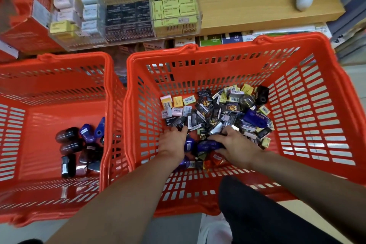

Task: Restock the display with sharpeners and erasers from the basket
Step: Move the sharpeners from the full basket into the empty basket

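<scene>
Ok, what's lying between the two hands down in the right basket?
In the head view, blue sharpeners lie between the left hand and the right hand, the right's fingers on one; small black packets sit around them in the basket.

Two orange-red slotted baskets are shown: the right basket (309,93) is filled with black, yellow, pink and blue packets bearing white barcodes (215,113); the left basket (59,77) with black and blue sharpeners (79,144). Far off, yellow, black and pale erasers are displayed in a clear case (126,16).
</scene>
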